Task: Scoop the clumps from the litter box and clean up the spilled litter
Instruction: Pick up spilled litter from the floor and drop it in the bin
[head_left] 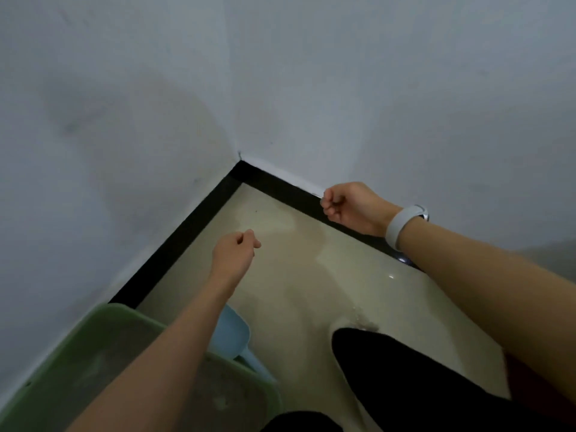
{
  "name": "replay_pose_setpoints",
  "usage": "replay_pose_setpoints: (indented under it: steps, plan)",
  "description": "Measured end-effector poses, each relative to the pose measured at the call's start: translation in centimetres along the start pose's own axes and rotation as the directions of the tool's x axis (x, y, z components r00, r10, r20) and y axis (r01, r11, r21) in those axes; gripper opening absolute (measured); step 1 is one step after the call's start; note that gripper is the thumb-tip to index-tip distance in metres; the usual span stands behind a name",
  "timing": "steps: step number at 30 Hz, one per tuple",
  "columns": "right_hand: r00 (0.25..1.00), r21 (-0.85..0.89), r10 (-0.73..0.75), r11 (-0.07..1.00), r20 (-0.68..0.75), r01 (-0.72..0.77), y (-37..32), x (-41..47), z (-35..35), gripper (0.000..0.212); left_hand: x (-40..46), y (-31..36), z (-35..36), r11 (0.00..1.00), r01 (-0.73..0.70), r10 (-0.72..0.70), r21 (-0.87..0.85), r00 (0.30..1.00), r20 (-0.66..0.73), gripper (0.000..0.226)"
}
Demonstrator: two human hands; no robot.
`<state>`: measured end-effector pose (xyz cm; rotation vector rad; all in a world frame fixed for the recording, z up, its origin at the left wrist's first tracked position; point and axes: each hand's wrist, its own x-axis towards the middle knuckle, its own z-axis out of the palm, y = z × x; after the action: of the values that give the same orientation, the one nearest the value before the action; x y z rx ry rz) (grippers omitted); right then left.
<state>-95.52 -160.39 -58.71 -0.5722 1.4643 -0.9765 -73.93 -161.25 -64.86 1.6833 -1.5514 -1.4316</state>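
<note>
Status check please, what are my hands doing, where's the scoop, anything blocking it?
Left hand and right hand curled, holding nothing. Blue scoop on floor beside green litter box, untouched. Left forearm crosses above it; spilled litter by knee.

left hand (pixel 234 252) and right hand (pixel 351 207) curled, empty, above floor (pixel 311 275); green litter box (pixel 118 313), blue scoop (pixel 232 335) beside it
</note>
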Motion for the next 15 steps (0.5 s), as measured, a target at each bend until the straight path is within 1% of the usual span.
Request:
replay_pose_setpoints:
  steps: [2,4,5,7,9,11,13,15]
  plan:
    - [0.997,0.010,0.046,0.999,0.061,-0.047,1.1,3.6,1.3,0.027,1.5,-1.8,-0.2,0.999,0.047,-0.047,0.003,0.997,-0.054,0.030]
    - [0.993,-0.022,0.091,0.996,0.081,-0.090,3.0,7.6,2.3,0.020,3.3,-3.8,-0.2,0.995,0.084,-0.078,0.045,0.989,-0.124,0.032]
    - [0.992,-0.065,0.097,0.994,0.076,-0.093,4.0,9.6,2.7,0.018,4.3,-4.6,-0.1,0.992,0.109,-0.099,0.064,0.983,-0.153,0.032]
    - [0.996,-0.259,0.074,0.964,0.052,-0.058,6.6,13.8,3.4,0.016,6.6,-6.6,0.2,0.981,0.175,-0.154,0.080,0.964,-0.215,0.032]
    - [0.999,-0.469,-0.006,0.883,0.036,0.022,9.2,16.5,3.7,0.009,7.9,-7.9,0.7,0.972,0.215,-0.187,0.090,0.949,-0.256,0.029]
    - [0.995,-0.612,-0.080,0.785,0.059,0.100,11.8,20.2,3.8,0.016,9.5,-9.6,1.8,0.960,0.267,-0.228,0.090,0.924,-0.307,0.026]
    - [0.987,-0.729,-0.113,0.666,0.112,0.159,13.6,23.2,4.0,0.023,10.7,-11.0,3.3,0.940,0.334,-0.295,0.072,0.898,-0.326,0.023]
    - [0.973,-0.776,-0.135,0.587,0.186,0.230,14.9,25.3,4.4,0.029,11.4,-12.5,4.6,0.919,0.392,-0.353,0.050,0.872,-0.339,0.020]
